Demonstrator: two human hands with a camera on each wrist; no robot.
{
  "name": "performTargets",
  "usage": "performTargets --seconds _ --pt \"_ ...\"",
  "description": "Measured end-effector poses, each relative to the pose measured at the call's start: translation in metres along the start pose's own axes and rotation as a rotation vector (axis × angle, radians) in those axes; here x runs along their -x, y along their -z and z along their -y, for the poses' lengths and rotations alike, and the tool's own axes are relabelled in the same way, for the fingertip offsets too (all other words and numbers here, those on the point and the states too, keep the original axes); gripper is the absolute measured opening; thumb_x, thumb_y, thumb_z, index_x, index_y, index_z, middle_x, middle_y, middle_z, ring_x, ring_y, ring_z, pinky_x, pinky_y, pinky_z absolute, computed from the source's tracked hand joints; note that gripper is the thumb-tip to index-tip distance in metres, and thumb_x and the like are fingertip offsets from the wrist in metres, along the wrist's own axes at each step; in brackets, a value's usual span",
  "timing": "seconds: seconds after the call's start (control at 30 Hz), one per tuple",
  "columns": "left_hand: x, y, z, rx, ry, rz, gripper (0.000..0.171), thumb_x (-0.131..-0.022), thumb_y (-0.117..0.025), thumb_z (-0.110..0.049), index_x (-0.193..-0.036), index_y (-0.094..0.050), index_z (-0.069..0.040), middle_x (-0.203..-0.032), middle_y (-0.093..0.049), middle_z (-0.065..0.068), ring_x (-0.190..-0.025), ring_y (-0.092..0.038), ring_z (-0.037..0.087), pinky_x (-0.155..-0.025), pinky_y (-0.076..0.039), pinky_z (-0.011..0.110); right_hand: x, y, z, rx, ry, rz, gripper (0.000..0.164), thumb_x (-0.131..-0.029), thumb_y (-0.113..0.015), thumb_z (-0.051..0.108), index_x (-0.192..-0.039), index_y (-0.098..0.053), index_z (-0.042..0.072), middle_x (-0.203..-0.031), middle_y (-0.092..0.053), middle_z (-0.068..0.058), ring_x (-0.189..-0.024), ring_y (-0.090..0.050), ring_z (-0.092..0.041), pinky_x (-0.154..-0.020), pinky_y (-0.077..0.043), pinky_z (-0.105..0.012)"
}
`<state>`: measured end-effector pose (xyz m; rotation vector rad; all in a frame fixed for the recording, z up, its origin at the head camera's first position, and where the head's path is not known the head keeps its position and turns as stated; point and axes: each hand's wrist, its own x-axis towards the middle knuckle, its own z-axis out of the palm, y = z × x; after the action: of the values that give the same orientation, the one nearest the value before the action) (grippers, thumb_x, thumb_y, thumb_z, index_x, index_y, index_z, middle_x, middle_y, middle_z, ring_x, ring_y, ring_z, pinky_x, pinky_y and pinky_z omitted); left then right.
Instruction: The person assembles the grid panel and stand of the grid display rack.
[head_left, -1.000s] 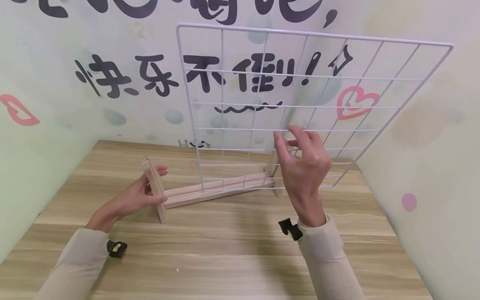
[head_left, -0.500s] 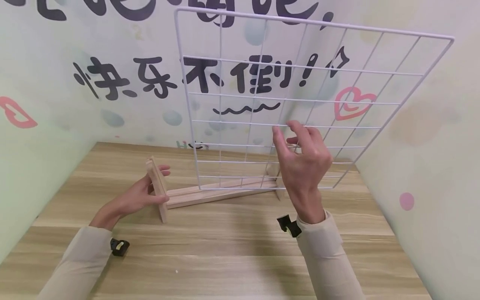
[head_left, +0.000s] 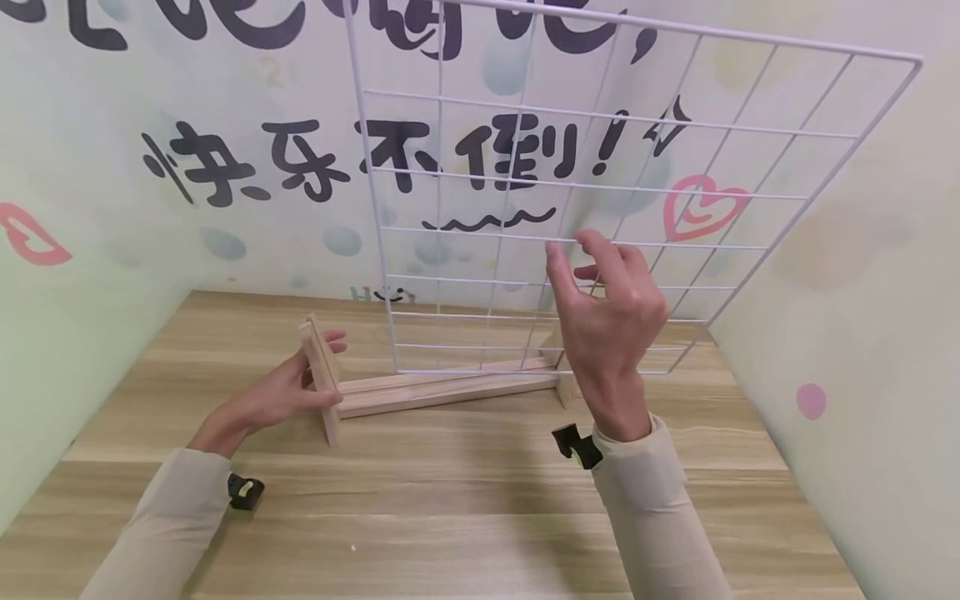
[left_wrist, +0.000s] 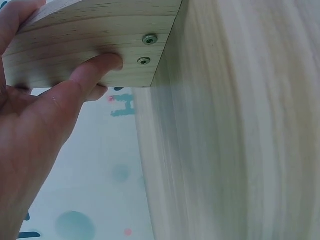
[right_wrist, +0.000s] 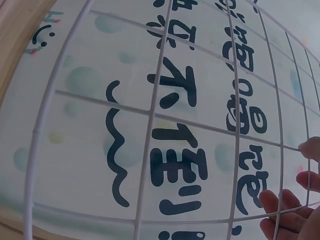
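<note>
Wall [head_left: 105, 208] behind right fingers [head_left: 609, 263], apparently curled.

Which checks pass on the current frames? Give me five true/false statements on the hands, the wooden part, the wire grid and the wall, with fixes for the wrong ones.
1. The left hand grips the wooden end board. True.
2. The right hand holds the wire grid. True.
3. The wire grid lies flat. False: it is held up at a slant.
4. Two bolts show on the wooden end board in the left wrist view. True.
5. Nothing is written behind the wire grid. False: the wall there bears black writing.
</note>
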<state>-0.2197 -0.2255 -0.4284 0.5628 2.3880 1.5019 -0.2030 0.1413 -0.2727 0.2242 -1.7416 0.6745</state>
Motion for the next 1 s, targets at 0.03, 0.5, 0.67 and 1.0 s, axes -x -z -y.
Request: performTargets --seconds 0.03,0.5,0.67,1.0 --pt "0.000 0.000 0.000 0.000 0.002 0.002 0.091 -0.090 -0.072 -0.013 -0.158 -0.012 -0.014 -0.160 -0.019 0.027 -0.143 -0.022 0.051 -0.114 -0.019 0.067 0.000 0.000 0.001 -0.003 -0.002 -0.001 0.025 -0.087 -0.075 0.028 -0.096 -0.077 0.004 -0.083 -0.071 -0.018 -0.066 -0.070 -0.026 -0.054 -0.046 -0.040" --pt "-0.008 -0.002 0.001 0.011 -0.007 0.004 0.094 -0.091 -0.071 -0.011 -0.158 -0.005 -0.009 -0.161 -0.012 0.030 -0.144 -0.021 0.053 -0.111 -0.027 0.060 -0.011 -0.004 0.009 -0.023 0.008 -0.042 0.025 -0.088 -0.075 0.028 -0.096 -0.077 0.004 -0.081 -0.071 -0.017 -0.066 -0.071 -0.025 -0.054 -0.048 -0.039" --pt "-0.009 -0.002 0.000 0.009 0.043 0.010 0.103 -0.090 -0.071 -0.012 -0.153 0.009 -0.001 -0.161 -0.011 0.028 -0.145 -0.017 0.049 -0.113 -0.022 0.064 -0.014 -0.006 0.012 -0.016 0.017 -0.049 0.025 -0.087 -0.075 0.027 -0.096 -0.077 0.004 -0.081 -0.071 -0.017 -0.066 -0.071 -0.024 -0.052 -0.045 -0.038" --pt "-0.012 -0.002 0.001 0.015 0.063 0.025 0.104 -0.092 -0.070 -0.017 -0.154 0.012 -0.004 -0.164 -0.005 0.025 -0.145 -0.016 0.048 -0.114 -0.020 0.065 -0.021 -0.008 0.016 -0.002 -0.002 -0.030 0.026 -0.089 -0.074 0.029 -0.099 -0.077 0.006 -0.082 -0.071 -0.017 -0.069 -0.072 -0.023 -0.053 -0.042 -0.036"
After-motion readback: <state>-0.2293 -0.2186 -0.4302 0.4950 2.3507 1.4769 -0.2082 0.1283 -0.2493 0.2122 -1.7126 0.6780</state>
